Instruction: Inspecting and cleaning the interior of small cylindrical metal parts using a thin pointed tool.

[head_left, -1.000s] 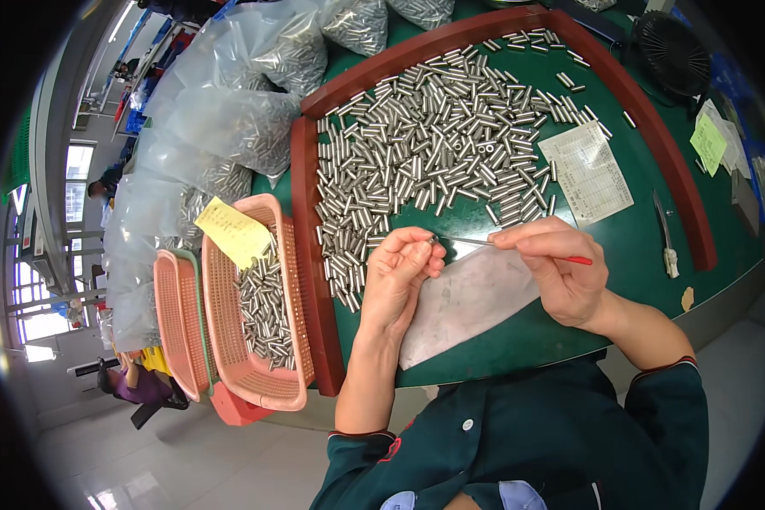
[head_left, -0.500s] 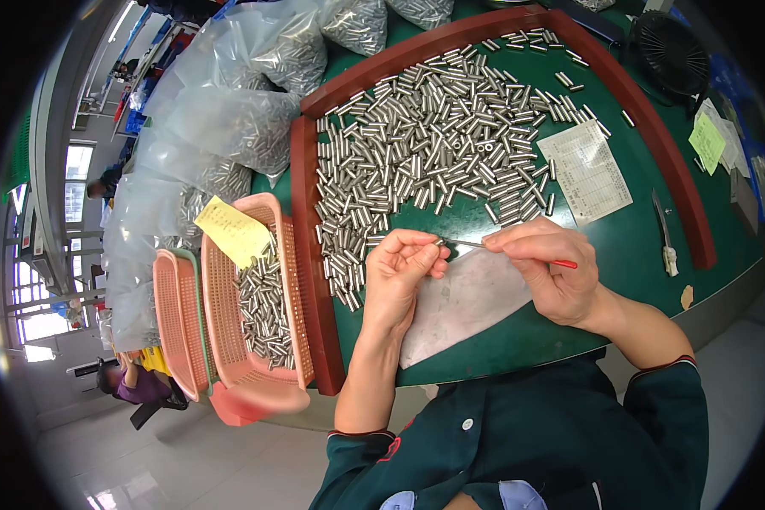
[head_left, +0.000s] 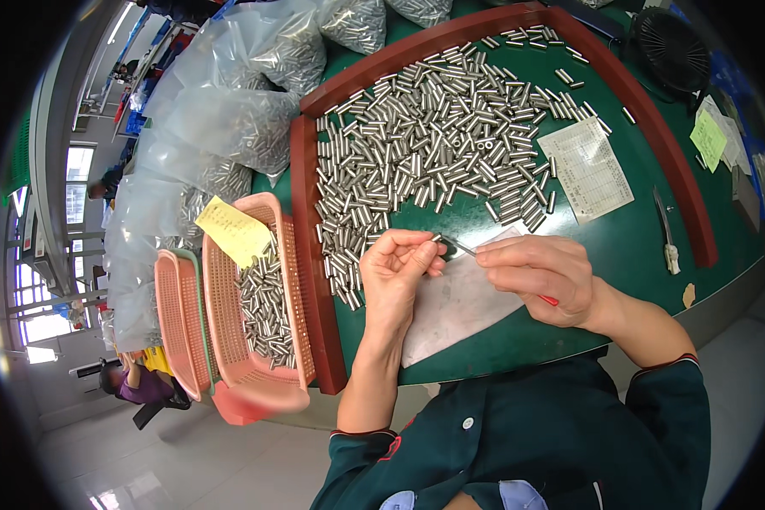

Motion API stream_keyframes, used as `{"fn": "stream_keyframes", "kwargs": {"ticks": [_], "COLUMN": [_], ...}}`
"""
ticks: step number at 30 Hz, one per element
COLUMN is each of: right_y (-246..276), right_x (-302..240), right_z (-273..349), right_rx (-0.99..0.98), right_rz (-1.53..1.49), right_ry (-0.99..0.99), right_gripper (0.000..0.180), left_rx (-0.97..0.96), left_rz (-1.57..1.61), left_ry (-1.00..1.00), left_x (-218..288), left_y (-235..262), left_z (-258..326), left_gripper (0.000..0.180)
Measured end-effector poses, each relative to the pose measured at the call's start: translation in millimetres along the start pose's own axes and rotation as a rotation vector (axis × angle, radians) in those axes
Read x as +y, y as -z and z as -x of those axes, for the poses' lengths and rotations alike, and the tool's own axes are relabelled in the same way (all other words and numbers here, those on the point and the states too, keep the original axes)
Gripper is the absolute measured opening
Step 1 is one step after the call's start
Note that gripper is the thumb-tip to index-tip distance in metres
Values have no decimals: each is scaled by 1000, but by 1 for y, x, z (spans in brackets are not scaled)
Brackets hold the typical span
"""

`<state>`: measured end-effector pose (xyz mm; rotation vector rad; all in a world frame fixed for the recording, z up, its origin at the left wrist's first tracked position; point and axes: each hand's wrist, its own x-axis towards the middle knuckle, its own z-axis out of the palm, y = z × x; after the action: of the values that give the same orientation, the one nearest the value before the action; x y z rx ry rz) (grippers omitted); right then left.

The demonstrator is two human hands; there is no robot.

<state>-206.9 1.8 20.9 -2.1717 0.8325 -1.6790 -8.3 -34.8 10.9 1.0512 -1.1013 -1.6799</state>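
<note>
A pink basket of metal cylinders sits left of a red-brown rail, which separates it from the left hand, whose fingertips pinch a small cylinder near the loose pile; the right hand clasps a red-ended tool; farther right, a printed sheet and fan.

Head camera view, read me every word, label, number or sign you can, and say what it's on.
No text is legible.
Yellow note at the pink basket: writing too small.
White sheet on the green table: printed rows too small.
Green slip, right: marks too blurred.
</note>
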Motion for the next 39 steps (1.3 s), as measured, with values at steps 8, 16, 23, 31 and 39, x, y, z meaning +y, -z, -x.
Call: {"fn": "stream_keyframes", "kwargs": {"ticks": [8, 16, 23, 31, 39], "right_y": [5, 7, 9, 14, 10], "right_x": [-2, -6, -7, -3, -6], "right_z": [0, 1, 2, 2, 1], "right_rx": [37, -40, 60, -38, -12], "right_rz": [-76, -20, -96, -69, -77], "right_ry": [-77, -11, -129, 1, -50], "right_gripper": [20, 21, 12, 18, 14], "left_rx": [22, 49, 84, 102, 84], "left_rz": [-69, -48, -194, -155, -173], "left_ry": [-90, -16, -113, -114, -40], "left_x": [2, 3, 3, 3, 8], "left_y": [-6, -4, -11, -9, -9], "left_z": [4, 3, 7, 8, 8], "left_gripper": [10, 8, 8, 7, 7]}}
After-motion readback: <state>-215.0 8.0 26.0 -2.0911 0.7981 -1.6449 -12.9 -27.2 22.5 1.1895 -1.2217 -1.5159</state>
